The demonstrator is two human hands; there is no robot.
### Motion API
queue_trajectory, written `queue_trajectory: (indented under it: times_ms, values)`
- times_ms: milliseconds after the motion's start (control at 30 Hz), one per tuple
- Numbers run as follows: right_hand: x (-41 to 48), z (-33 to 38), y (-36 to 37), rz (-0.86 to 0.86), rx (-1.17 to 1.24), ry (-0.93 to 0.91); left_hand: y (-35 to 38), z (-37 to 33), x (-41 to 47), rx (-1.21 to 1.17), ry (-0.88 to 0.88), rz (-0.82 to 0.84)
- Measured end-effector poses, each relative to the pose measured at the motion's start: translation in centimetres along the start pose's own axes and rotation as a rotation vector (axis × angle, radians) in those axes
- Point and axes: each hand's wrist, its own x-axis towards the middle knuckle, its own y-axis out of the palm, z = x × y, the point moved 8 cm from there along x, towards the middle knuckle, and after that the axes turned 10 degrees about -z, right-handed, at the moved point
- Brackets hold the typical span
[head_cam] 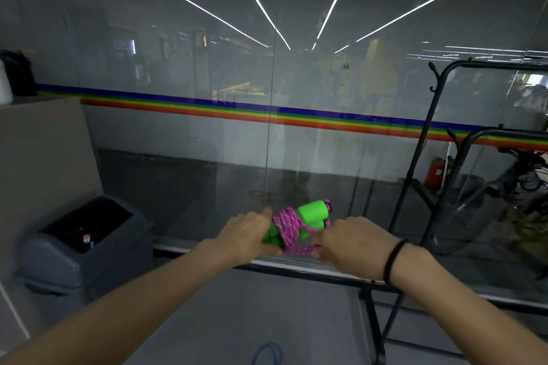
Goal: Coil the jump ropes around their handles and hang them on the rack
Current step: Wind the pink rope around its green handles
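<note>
Two bright green handles (311, 213) lie side by side with a pink jump rope (289, 230) wound around their middle. My left hand (246, 234) grips the lower end of the handles. My right hand (353, 241), with a black band on its wrist, pinches the loose end of the pink rope just below the bundle. The black metal rack (415, 163) with hooks at its top stands to the right, beyond my right hand. A loop of blue rope (268, 352) shows on the floor at the bottom edge.
A glass wall (267, 127) with a rainbow stripe runs straight ahead. A grey bin (83, 243) with a dark lid sits low at the left beside a grey cabinet (41, 151). Black frame legs (370, 320) cross the floor below my right arm.
</note>
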Motion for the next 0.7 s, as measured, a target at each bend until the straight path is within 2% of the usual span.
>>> queue_trajectory:
  times_ms: [100, 200, 300, 367, 433, 467, 567, 600, 700]
  values:
    - [0.9, 0.1, -1.4, 0.040, 0.036, -0.065, 0.4, -1.9, -0.7, 0.172, 0.148, 0.082]
    - [2.1, -0.5, -3.5, -0.007, 0.149, -0.112, 0.7, -3.9, -1.4, 0.153, 0.318, 0.158]
    - [3.3, -2.0, -2.6, 0.034, 0.570, -0.066, -0.5, -5.6, -2.3, -0.040, 0.459, 0.174]
    - [3.5, -3.3, -1.0, 0.062, 0.917, 0.018, -1.8, -5.9, -2.6, -0.242, 0.474, 0.131]
    - [2.2, -4.0, -0.1, 0.042, 1.243, 0.112, -3.1, -5.8, -2.7, -0.512, 0.442, 0.091]
    - [2.1, -4.6, 0.2, -0.034, 1.295, 0.135, -3.6, -5.8, -2.7, -0.636, 0.411, 0.071]
    - [1.7, -6.5, 2.0, -0.327, 1.567, 0.465, -4.5, -5.5, -2.5, -0.971, 0.276, -0.023]
    - [1.3, -5.4, 2.3, -0.354, 1.456, 0.397, -4.6, -5.2, -2.2, -1.088, 0.210, -0.069]
    - [1.5, -4.6, 1.9, -0.414, 1.263, 0.375, -3.7, -3.6, -1.5, -1.423, -0.095, -0.205]
